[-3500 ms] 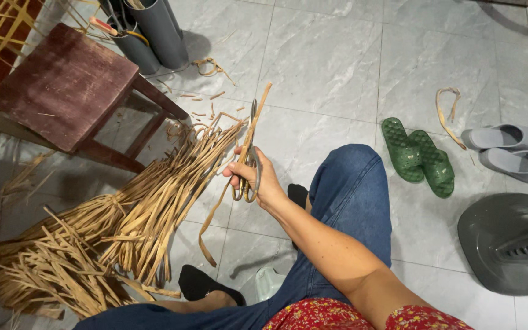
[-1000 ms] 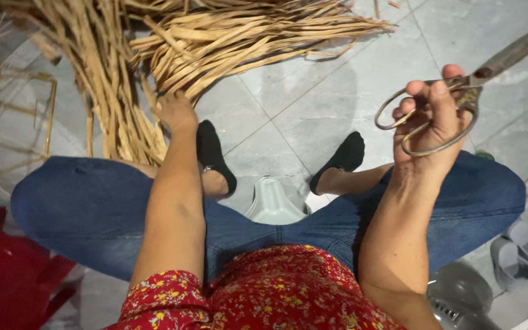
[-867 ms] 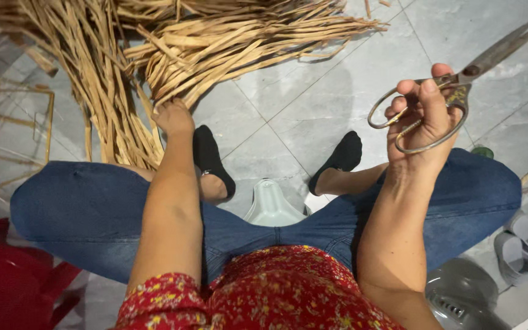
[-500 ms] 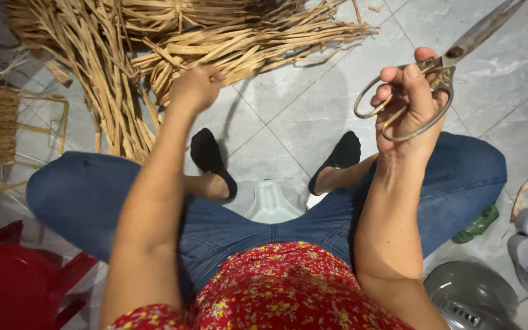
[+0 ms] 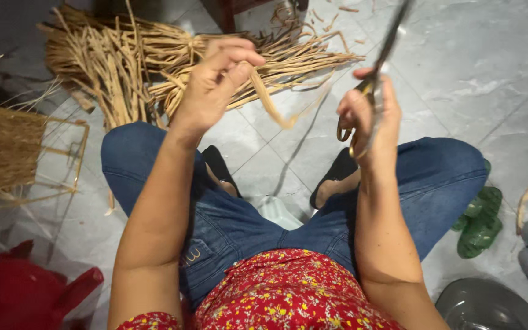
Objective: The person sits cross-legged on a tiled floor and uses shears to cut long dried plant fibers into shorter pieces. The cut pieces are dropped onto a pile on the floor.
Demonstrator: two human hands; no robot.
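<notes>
Strip: I see a thin tan fibre strip (image 5: 273, 104) pinched at its top end, its lower part curling free in the air above the floor, between my two hands.
Handling: I judge it very light, dry and limp; it bends under its own weight and would likely split if yanked. A pinch near one end is the hold I would trust.
Left hand: my left hand (image 5: 215, 85) is raised over the left knee, thumb and forefinger closed on the strip's upper end, the other fingers curled in.
Scissors: metal scissors (image 5: 371, 79) point up and away, blurred, so I cannot tell how far the blades are parted.
Right hand: my right hand (image 5: 368, 122) is closed around the scissor handles, fingers through the loops.
Bundle: a heap of the same strips (image 5: 154, 58) lies on the tiled floor (image 5: 490, 79) at the far left, well apart from the held strip.
Basket frame: a half-woven piece (image 5: 7, 150) sits at the left edge.
</notes>
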